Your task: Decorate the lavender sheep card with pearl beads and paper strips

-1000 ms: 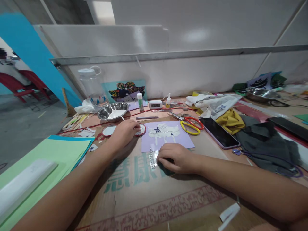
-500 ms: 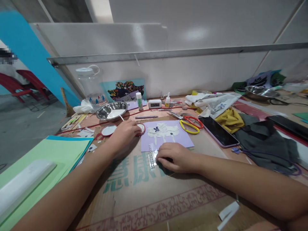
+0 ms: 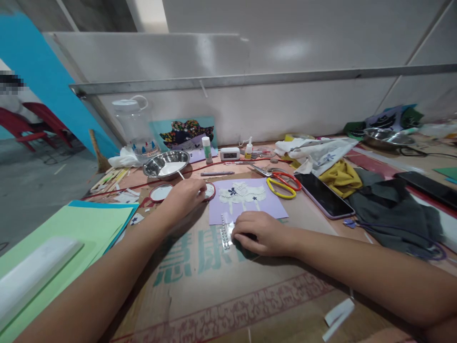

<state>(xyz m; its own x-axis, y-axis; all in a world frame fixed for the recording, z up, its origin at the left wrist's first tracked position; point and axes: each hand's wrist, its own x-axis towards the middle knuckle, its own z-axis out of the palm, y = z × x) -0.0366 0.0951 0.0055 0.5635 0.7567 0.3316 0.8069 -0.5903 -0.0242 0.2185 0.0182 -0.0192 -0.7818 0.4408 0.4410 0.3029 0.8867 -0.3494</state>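
My left hand (image 3: 183,200) has its fingertips bent together over a small round red-rimmed tin (image 3: 210,190) of white beads; whatever they pinch is hidden. A thin white stick shows between this hand and the metal bowl (image 3: 150,167); I cannot tell which it belongs to. Curled on the cardboard, my right hand (image 3: 262,233) grips the edge of a clear sheet of stick-on rhinestones (image 3: 225,233). Just beyond it lies lilac paper (image 3: 273,209) carrying a white cloth cloud (image 3: 243,194) with dark flowers and a beaded line.
Scissors (image 3: 283,183) and a phone (image 3: 324,196) lie right of the paper. Behind stand a glue stick (image 3: 206,150), a small clock (image 3: 230,154) and a glue bottle (image 3: 248,148). Green sheets (image 3: 96,224) are at left; cloth scraps (image 3: 341,177) are heaped at right.
My left hand has shifted slightly left, and its fingertips have drawn back a little over the bead tin. My right hand stays in place on the rhinestone sheet.
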